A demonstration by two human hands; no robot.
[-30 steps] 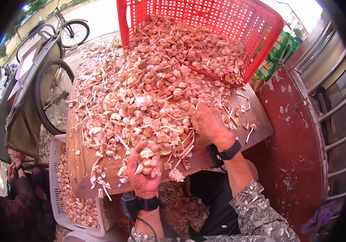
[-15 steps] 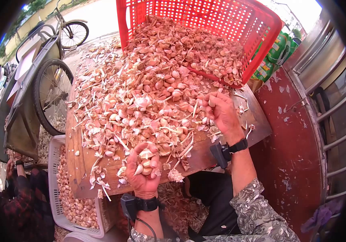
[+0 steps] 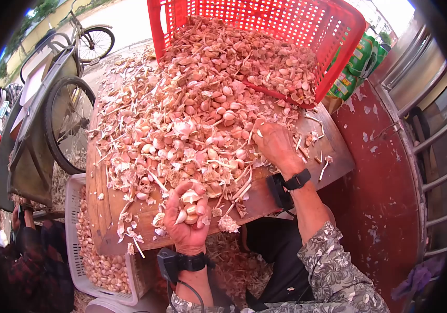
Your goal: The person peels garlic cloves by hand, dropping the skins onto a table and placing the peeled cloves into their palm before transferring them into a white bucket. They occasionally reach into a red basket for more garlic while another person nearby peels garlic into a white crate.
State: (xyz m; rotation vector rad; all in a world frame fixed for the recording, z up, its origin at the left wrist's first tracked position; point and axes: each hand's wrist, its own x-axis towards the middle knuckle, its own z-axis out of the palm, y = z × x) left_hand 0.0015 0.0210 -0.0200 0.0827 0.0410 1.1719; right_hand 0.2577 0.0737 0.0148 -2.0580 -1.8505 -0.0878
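My left hand [image 3: 186, 221] is curled palm up at the table's front edge, with several pale garlic cloves [image 3: 191, 211] cupped in its fingers. My right hand [image 3: 275, 143] is over the right side of a heap of garlic cloves [image 3: 202, 117], fingers bent together and back of the hand toward me. A small whitish spot shows at its fingertips; whether this is a clove or a nail I cannot make out. Loose cloves, dry skins and cut stems lie around both hands on the wooden table [image 3: 109, 224].
A red perforated basket [image 3: 338, 65] lies tipped at the back, cloves spilling out. Below the table's left edge stands a white crate [image 3: 72, 229] of cloves. A cart with a wheel [image 3: 67, 125] is at left, near another person's hand [image 3: 16, 216]. Metal bars [image 3: 435, 182] line the right.
My right hand has moved left, closer to the heap, and turned its back more toward me. My left hand stays almost in place with its cloves.
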